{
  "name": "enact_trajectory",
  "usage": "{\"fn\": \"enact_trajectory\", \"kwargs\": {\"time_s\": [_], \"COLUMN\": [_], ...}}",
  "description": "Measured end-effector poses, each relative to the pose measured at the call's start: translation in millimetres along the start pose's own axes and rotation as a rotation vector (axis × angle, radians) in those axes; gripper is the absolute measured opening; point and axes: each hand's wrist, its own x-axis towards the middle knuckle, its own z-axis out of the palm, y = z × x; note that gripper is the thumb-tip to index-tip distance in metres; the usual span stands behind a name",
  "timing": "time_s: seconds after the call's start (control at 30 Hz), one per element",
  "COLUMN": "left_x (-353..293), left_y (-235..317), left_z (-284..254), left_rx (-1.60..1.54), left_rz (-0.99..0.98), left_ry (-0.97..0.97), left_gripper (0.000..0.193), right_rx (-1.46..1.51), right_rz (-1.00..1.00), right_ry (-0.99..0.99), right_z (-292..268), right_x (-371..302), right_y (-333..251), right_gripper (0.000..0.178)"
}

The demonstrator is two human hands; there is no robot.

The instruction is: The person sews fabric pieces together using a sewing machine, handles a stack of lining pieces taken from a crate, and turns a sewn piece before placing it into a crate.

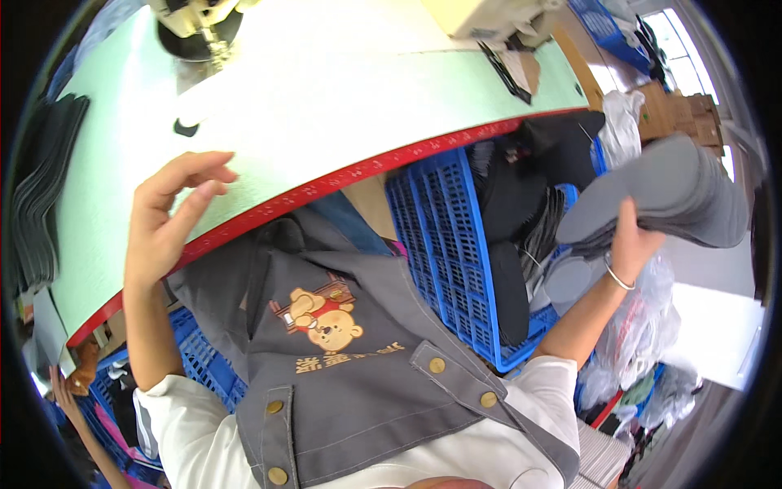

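My right hand [635,246] grips a thick stack of grey insoles [664,181] and holds it up at the right, above a blue crate. The insoles lie flat against one another, fanned slightly at the far end. My left hand [169,213] is raised over the near edge of the pale green table [342,98], its fingers loosely curved and its thumb apart, with nothing in it. Beyond that hand, a small black piece [186,129] lies on the tabletop. Inside the blue crate [440,244] are bundles of black insoles [511,200].
A sewing machine [213,41] stands at the far left of the table, and another machine [489,18] at the far right. Dark insoles [49,191] are stacked at the left. Plastic bags [631,326] and cardboard boxes [680,114] crowd the right. Another person's arm [85,428] shows at lower left.
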Motion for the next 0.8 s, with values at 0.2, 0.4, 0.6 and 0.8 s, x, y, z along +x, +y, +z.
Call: {"fn": "enact_trajectory", "kwargs": {"time_s": [0.2, 0.4, 0.6, 0.8], "left_x": [-21, -33, -13, 60], "left_y": [3, 5, 7, 30], "left_z": [-12, -21, -24, 29], "left_rx": [0.045, 0.07, 0.022, -0.441], "left_rz": [-0.006, -0.077, -0.099, -0.281], "left_ry": [0.053, 0.046, -0.131, -0.342], "left_gripper": [0.029, 0.029, 0.034, 0.048], "right_rx": [-0.519, -0.645, -0.22, -0.18], "right_rz": [-0.594, -0.377, -0.57, -0.152], "right_ry": [-0.611, -0.514, -0.38, -0.712], "right_z": [205, 276, 206, 164], "right_x": [8, 53, 52, 110], "right_y": [-106, -92, -97, 14], "right_gripper": [0.078, 0.081, 0.039, 0.018]}}
